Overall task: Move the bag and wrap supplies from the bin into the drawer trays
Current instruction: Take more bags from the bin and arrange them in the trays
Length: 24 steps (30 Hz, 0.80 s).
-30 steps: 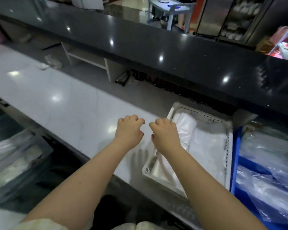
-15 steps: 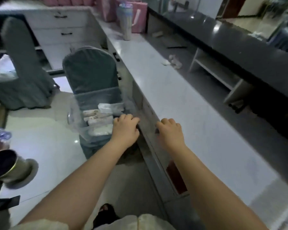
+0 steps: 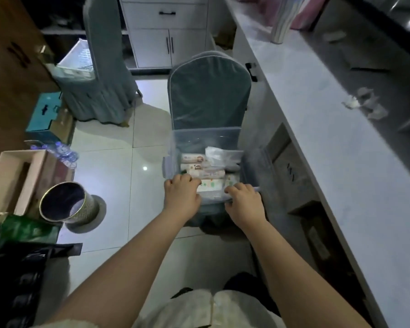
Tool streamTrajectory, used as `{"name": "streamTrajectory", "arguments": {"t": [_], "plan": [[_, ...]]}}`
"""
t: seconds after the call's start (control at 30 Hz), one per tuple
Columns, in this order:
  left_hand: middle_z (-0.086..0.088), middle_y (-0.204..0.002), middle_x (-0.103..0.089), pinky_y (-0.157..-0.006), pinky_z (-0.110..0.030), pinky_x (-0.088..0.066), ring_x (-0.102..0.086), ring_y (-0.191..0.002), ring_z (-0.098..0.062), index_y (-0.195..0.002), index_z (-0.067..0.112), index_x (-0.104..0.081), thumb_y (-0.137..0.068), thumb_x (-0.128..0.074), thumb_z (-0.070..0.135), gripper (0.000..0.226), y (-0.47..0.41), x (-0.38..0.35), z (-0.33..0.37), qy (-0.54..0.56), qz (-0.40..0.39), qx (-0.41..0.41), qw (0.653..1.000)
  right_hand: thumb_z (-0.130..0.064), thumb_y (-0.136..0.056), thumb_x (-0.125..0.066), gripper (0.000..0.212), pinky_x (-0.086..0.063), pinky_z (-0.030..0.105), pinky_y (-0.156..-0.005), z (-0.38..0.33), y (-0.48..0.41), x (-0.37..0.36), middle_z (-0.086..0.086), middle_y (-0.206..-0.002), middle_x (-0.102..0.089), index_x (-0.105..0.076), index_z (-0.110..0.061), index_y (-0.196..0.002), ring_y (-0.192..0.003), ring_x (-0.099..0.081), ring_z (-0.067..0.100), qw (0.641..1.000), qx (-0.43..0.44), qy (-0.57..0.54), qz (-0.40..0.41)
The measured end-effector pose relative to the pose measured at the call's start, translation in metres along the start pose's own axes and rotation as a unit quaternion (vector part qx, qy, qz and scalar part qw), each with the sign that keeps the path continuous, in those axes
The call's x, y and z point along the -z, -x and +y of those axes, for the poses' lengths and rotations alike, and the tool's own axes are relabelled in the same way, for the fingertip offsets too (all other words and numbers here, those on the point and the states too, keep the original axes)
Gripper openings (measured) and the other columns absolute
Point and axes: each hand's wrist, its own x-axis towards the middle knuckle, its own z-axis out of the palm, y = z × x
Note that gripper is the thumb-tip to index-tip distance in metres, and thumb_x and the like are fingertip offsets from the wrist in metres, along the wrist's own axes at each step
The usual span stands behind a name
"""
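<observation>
A clear plastic bin [image 3: 205,138] sits on the seat of a grey-covered chair [image 3: 208,91]. Inside it lie several boxed rolls [image 3: 194,166] and a clear plastic bag pack [image 3: 223,156]. My left hand [image 3: 181,197] and my right hand [image 3: 244,201] reach over the bin's near rim, fingers curled down toward a white printed pack [image 3: 211,187] at the front. Whether either hand grips anything is hidden by the knuckles. The drawer trays are out of view.
A long white counter [image 3: 329,150] runs along the right, with crumpled paper [image 3: 362,104] on it. A second covered chair [image 3: 104,67] stands at the back left. A metal can [image 3: 64,202], a cardboard box [image 3: 12,178] and a teal box [image 3: 46,114] crowd the floor at left.
My view has swung left from the white drawer tray, along the counter, to the bin on the chair. Both hands have moved from above the tray to the bin's near rim.
</observation>
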Motion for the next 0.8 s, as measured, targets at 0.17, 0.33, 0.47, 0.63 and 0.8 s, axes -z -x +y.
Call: {"name": "streamTrajectory", "arguments": {"t": [0.17, 0.33, 0.47, 0.63, 0.8], "plan": [[-0.001, -0.121, -0.054, -0.091, -0.041, -0.032, -0.042, -0.113, -0.025, -0.126, 0.029, -0.052, -0.084, -0.055, 0.031, 0.042, -0.066, -0.025, -0.001, 0.006, -0.049, 0.016, 0.999, -0.021, -0.079, -0.065, 0.034, -0.044, 0.041, -0.084, 0.032, -0.064, -0.017, 0.005, -0.114, -0.062, -0.062, -0.018, -0.113, -0.106, -0.052, 0.031, 0.999, -0.031, -0.018, -0.033], [-0.002, -0.128, -0.051, -0.093, -0.041, -0.031, -0.041, -0.118, -0.027, -0.129, 0.028, -0.049, -0.082, -0.059, 0.035, 0.048, -0.149, -0.065, 0.011, 0.016, -0.099, 0.028, 0.995, -0.019, -0.080, -0.063, 0.034, -0.041, 0.038, -0.086, 0.085, -0.138, -0.044, 0.005, -0.116, -0.060, -0.061, -0.020, -0.114, -0.109, -0.050, 0.030, 0.994, -0.045, -0.041, -0.091], [-0.004, -0.134, -0.048, -0.099, -0.044, -0.034, -0.038, -0.124, -0.029, -0.131, 0.027, -0.048, -0.082, -0.062, 0.047, 0.055, -0.223, -0.106, 0.025, 0.072, -0.159, 0.075, 0.982, -0.016, -0.081, -0.057, 0.036, -0.041, 0.039, -0.088, 0.127, -0.192, -0.071, 0.006, -0.118, -0.058, -0.060, -0.019, -0.117, -0.111, -0.048, 0.031, 0.983, -0.058, -0.039, -0.167], [-0.010, -0.130, -0.048, -0.096, -0.045, -0.032, -0.037, -0.121, -0.032, -0.129, 0.018, -0.048, -0.083, -0.055, 0.012, 0.047, -0.294, -0.175, 0.054, 0.019, -0.223, -0.002, 0.975, -0.011, -0.083, -0.057, 0.038, -0.041, 0.040, -0.089, 0.171, -0.254, -0.113, 0.010, -0.119, -0.056, -0.058, -0.015, -0.120, -0.113, -0.045, 0.032, 0.969, -0.070, -0.059, -0.230], [-0.012, -0.123, -0.051, -0.096, -0.040, -0.034, -0.042, -0.115, -0.031, -0.122, 0.012, -0.050, -0.084, -0.048, 0.005, 0.039, -0.331, -0.241, 0.071, -0.014, -0.261, -0.023, 0.965, -0.006, -0.082, -0.049, 0.033, -0.041, 0.035, -0.090, 0.196, -0.288, -0.159, 0.015, -0.113, -0.060, -0.062, -0.011, -0.111, -0.105, -0.052, 0.032, 0.954, -0.063, -0.084, -0.279]]}}
